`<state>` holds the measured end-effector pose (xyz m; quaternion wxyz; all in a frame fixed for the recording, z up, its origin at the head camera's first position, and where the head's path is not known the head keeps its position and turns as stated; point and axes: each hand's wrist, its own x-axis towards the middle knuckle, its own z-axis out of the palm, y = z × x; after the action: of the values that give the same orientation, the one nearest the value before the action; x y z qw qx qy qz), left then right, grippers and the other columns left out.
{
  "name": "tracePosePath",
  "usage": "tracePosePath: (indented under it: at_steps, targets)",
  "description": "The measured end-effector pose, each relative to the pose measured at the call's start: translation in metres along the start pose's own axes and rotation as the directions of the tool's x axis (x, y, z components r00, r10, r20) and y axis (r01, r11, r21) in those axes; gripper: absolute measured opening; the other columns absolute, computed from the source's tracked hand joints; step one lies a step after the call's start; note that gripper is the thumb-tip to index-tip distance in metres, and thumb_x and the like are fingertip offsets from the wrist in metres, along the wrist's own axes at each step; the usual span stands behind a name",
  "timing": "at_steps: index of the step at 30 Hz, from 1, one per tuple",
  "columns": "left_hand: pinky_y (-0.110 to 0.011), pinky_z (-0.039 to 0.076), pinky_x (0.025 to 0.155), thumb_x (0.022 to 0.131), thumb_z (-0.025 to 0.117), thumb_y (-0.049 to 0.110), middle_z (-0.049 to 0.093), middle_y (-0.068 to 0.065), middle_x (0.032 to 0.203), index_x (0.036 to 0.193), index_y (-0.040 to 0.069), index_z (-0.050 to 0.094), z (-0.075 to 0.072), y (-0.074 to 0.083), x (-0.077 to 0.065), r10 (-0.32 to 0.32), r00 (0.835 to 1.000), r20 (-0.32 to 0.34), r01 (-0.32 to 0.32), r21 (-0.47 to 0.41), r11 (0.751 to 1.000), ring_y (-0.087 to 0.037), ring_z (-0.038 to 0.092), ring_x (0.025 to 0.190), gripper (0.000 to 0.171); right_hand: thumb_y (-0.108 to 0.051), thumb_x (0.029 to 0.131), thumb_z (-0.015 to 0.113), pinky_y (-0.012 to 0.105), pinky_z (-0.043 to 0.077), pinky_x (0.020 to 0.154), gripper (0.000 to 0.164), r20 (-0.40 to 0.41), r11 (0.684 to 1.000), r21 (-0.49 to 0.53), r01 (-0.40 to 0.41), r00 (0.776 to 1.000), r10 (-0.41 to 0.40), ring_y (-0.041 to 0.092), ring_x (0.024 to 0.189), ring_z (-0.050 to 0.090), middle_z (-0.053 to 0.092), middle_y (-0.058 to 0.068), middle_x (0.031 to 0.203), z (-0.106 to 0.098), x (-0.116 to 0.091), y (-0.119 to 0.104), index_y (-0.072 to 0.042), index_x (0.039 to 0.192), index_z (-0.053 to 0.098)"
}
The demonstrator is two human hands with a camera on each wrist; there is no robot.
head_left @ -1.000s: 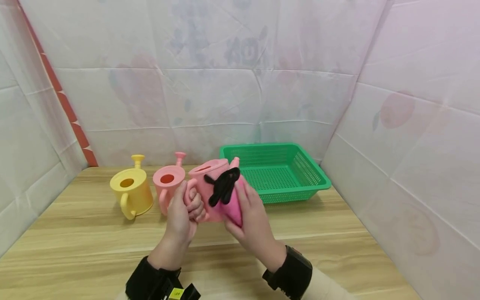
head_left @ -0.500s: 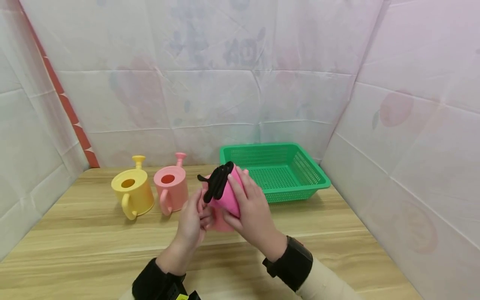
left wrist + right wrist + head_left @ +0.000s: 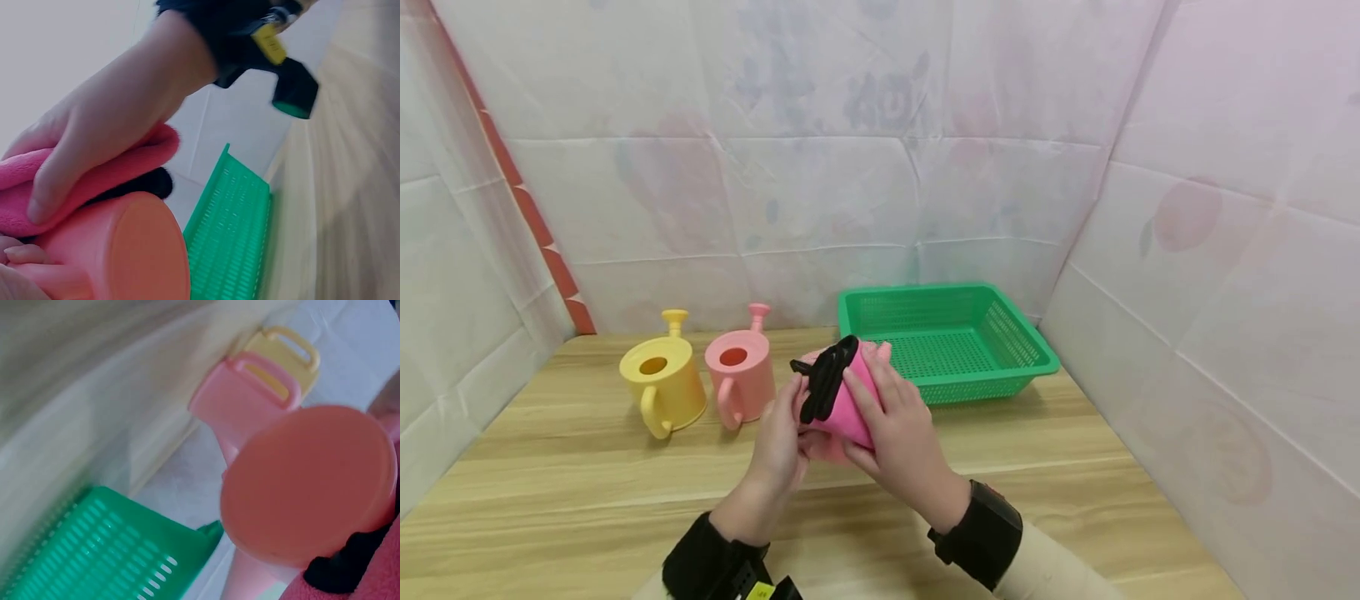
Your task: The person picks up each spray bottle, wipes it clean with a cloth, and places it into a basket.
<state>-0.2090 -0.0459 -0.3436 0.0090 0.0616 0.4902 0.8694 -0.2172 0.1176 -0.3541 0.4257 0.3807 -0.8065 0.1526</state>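
My left hand grips a pink watering can by its handle; in the left wrist view its fingers curl at that handle. The can is tilted, with its round base facing the wrist cameras. My right hand holds a folded, fuzzy pink cloth with black edging against the can. In the left wrist view, the right thumb lies over the cloth. Most of the can is hidden behind cloth and hands in the head view.
A yellow watering can and another pink watering can stand upright at the left of the wooden table. A green perforated basket sits at the back right. White printed sheets wall the table on several sides.
My right hand has brought the cloth leftward over the can, covering more of it. My left hand has shifted slightly right and turned the can. The other cans and basket stay put.
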Motion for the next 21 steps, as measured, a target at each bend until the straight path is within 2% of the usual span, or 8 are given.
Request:
tracePosePath:
  at_steps: [2,4,6,8,9,12,17,21]
  targets:
    - [-0.017,0.039,0.044,0.101,0.034,0.035,0.055,0.004,0.061,0.088,0.01,0.059,-0.001,0.002,0.001,0.0,0.999,-0.034,0.0,-0.005,1.0,-0.005,0.051,0.051,0.037,-0.031,0.077,0.067,0.053,0.041,0.088,0.073,0.008,1.0,-0.013,0.016,1.0,-0.016,0.037,0.121,0.042,0.031,0.022,0.144,0.001,-0.004,-0.002,-0.005,0.138,0.039]
    - [-0.017,0.037,0.042,0.101,0.035,0.036,0.048,0.006,0.056,0.079,0.01,0.053,-0.002,0.004,0.002,0.01,0.999,-0.037,-0.01,-0.018,1.0,-0.004,0.049,0.049,0.039,-0.032,0.076,0.068,0.052,0.042,0.088,0.072,0.013,1.0,-0.02,0.022,1.0,-0.022,0.037,0.121,0.043,0.032,0.021,0.144,0.002,-0.007,-0.004,-0.005,0.138,0.04]
    - [-0.018,0.024,0.039,0.101,0.035,0.036,0.032,0.006,0.051,0.071,0.01,0.042,-0.004,0.007,0.003,0.027,0.999,-0.025,-0.028,-0.033,0.999,-0.004,0.034,0.042,0.041,-0.031,0.076,0.068,0.052,0.041,0.089,0.072,0.02,1.0,-0.015,0.024,1.0,-0.023,0.037,0.121,0.042,0.033,0.021,0.143,0.003,-0.009,-0.004,-0.006,0.137,0.04]
    - [-0.022,0.016,0.041,0.101,0.035,0.036,0.025,0.005,0.05,0.068,0.009,0.035,-0.006,0.009,0.003,0.049,0.999,-0.008,-0.049,-0.037,0.998,-0.005,0.024,0.041,0.043,-0.031,0.076,0.068,0.052,0.041,0.09,0.072,0.028,1.0,-0.006,0.029,0.999,-0.028,0.036,0.122,0.042,0.034,0.02,0.143,0.003,-0.011,-0.005,-0.006,0.137,0.04]
    - [-0.023,0.015,0.042,0.101,0.034,0.036,0.025,0.005,0.051,0.068,0.009,0.034,-0.007,0.011,0.003,0.056,0.998,-0.007,-0.056,-0.031,0.998,-0.006,0.023,0.041,0.043,-0.031,0.076,0.069,0.052,0.041,0.091,0.072,0.031,0.999,0.001,0.032,0.999,-0.032,0.036,0.123,0.041,0.034,0.02,0.142,0.003,-0.012,-0.006,-0.006,0.137,0.04]
    - [-0.024,0.014,0.044,0.102,0.032,0.034,0.025,0.003,0.052,0.068,0.009,0.034,-0.008,0.015,0.002,0.063,0.998,-0.028,-0.063,-0.013,0.998,-0.007,0.024,0.042,0.042,-0.03,0.076,0.07,0.052,0.04,0.092,0.073,0.041,0.999,0.022,0.04,0.998,-0.041,0.036,0.124,0.04,0.034,0.02,0.142,0.003,-0.015,-0.007,-0.006,0.138,0.039]
    - [-0.021,0.019,0.045,0.101,0.032,0.035,0.027,0.003,0.052,0.069,0.011,0.035,-0.009,0.02,0.003,0.04,0.996,-0.084,-0.042,-0.025,0.999,-0.007,0.026,0.041,0.041,-0.03,0.078,0.069,0.05,0.038,0.095,0.072,0.07,0.998,0.054,0.045,0.996,-0.049,0.035,0.126,0.037,0.032,0.019,0.144,0.002,-0.016,-0.008,-0.006,0.138,0.038]
    - [-0.022,0.021,0.043,0.102,0.029,0.035,0.025,0.005,0.05,0.069,0.013,0.032,-0.011,0.024,0.006,0.041,0.998,-0.054,-0.043,-0.034,0.998,-0.007,0.024,0.04,0.039,-0.03,0.077,0.072,0.051,0.038,0.095,0.073,0.079,0.996,0.06,0.06,0.995,-0.065,0.035,0.126,0.038,0.032,0.019,0.143,0.002,-0.016,-0.008,-0.007,0.138,0.039]
